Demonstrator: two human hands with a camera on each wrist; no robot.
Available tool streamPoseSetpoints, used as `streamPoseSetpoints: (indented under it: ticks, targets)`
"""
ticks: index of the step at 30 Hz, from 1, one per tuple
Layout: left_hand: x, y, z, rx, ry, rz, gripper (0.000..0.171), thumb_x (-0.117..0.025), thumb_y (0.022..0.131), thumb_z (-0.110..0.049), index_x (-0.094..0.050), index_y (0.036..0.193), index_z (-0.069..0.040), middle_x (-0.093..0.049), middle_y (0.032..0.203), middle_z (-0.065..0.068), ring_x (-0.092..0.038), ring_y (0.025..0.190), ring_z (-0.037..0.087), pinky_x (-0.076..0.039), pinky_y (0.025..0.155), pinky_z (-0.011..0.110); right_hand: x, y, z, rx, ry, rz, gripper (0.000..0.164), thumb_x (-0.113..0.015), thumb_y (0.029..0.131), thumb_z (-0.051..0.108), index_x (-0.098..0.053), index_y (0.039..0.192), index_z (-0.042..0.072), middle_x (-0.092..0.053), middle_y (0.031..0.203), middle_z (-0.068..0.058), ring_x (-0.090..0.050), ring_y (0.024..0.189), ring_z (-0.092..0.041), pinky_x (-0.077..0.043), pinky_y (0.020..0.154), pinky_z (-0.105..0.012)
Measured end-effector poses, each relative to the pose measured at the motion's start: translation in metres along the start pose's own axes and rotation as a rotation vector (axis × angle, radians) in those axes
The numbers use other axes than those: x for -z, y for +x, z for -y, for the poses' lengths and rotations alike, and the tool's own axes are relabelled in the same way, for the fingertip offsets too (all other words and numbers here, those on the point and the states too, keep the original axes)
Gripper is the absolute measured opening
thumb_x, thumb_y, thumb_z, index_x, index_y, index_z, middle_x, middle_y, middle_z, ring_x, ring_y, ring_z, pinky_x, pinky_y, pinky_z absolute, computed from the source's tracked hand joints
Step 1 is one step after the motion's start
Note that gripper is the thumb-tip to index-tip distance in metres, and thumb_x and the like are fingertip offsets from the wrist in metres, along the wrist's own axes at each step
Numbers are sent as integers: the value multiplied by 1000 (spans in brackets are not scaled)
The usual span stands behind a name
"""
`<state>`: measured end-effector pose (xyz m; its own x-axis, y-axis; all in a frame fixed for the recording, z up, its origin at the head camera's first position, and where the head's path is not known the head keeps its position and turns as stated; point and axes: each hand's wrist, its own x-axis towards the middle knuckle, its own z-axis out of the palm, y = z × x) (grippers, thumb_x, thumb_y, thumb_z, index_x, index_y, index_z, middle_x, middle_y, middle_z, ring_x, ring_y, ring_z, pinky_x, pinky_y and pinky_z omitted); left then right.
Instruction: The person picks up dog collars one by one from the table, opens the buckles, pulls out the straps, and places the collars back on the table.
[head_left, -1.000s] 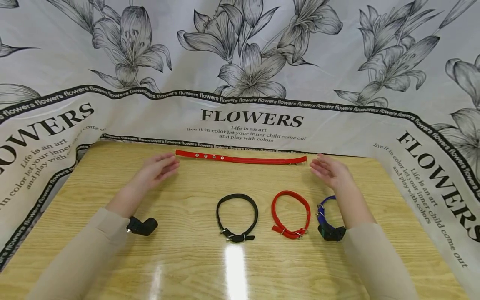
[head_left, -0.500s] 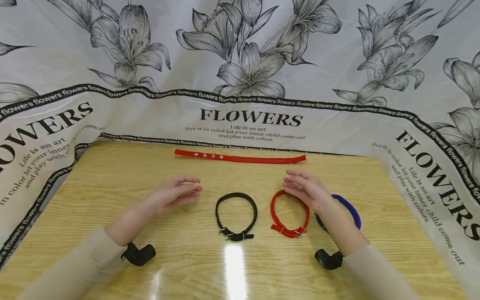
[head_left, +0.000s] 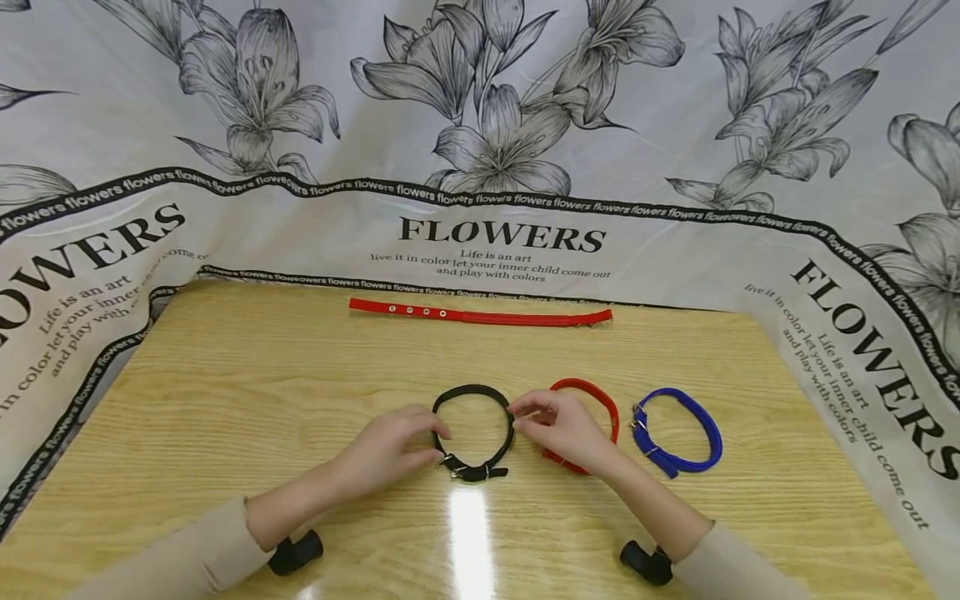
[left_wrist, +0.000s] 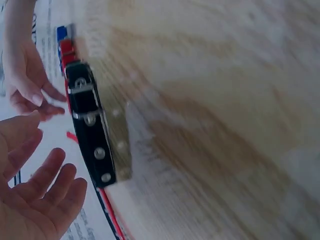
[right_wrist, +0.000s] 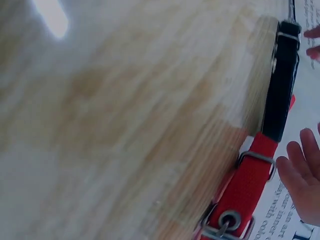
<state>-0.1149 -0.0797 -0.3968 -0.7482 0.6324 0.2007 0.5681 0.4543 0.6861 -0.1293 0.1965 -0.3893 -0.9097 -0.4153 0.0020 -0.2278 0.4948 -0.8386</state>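
A black buckled collar [head_left: 474, 473] lies in a loop on the wooden table, its metal eyelets showing in the left wrist view. My left hand [head_left: 390, 446] is at the loop's left side, with thumb and fingers spread around the band. On the opposite side, my right hand [head_left: 566, 429] has its fingertips close to the black band; contact is unclear for both hands. In the wrist views the fingers look relaxed and apart. Beneath my right hand, a looped red collar [head_left: 579, 383] is partly hidden.
A blue looped collar [head_left: 712, 433] lies at the right. Another red collar [head_left: 517, 319] is stretched out straight along the back of the wooden table [head_left: 247, 367]. A flower-printed cloth [head_left: 495, 242] hangs behind and at both sides.
Both hands have moved from the ends of the straight red collar toward me and inward, to either side of the black collar. The collars have stayed in place.
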Motion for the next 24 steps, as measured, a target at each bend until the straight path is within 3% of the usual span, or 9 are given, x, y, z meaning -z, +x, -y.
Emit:
streamPoseSetpoints:
  ticks: [2, 4, 9, 15, 24]
  targets:
    - [-6, 1, -3, -68, 98, -5, 19, -71, 83, -13, -66, 101, -9, -63, 99, -2, -60, 92, 14, -51, 79, 28, -5, -1, 3, 130, -134, 33, 18, -69, 83, 7, -68, 102, 3, -66, 100, -6, -61, 91, -19, -52, 78, -31]
    - [-11, 3, -4, -103, 134, 0, 20, -72, 82, -13, -66, 101, -9, -63, 98, -1, -60, 88, 13, -50, 75, 25, -10, -3, 6, 256, -252, 55, 18, -71, 81, 7, -69, 100, 5, -67, 98, -2, -61, 91, -17, -52, 78, -32]
    - [-23, 7, -5, -155, 202, -1, 20, -74, 80, -14, -66, 98, -10, -62, 94, -1, -59, 84, 11, -49, 70, 22, -21, -4, 9, 462, -402, 142, 20, -74, 79, 9, -68, 98, 6, -65, 96, 1, -60, 91, -12, -51, 79, -26]
    - [-34, 9, -8, -233, 333, 41, 22, -76, 78, -21, -68, 96, -11, -63, 90, -2, -59, 83, 11, -49, 72, 23, -30, -6, 8, 547, -543, 175, 21, -75, 77, 10, -68, 96, 5, -64, 93, 0, -59, 87, -11, -50, 75, -20]
    - [-37, 13, -17, -210, 464, 61, 15, -73, 80, -21, -70, 92, -13, -64, 85, -4, -58, 77, 11, -45, 66, 25, -37, -6, 8, 569, -625, 161, 15, -75, 77, 11, -69, 91, 11, -62, 87, 4, -57, 81, -8, -48, 70, -17]
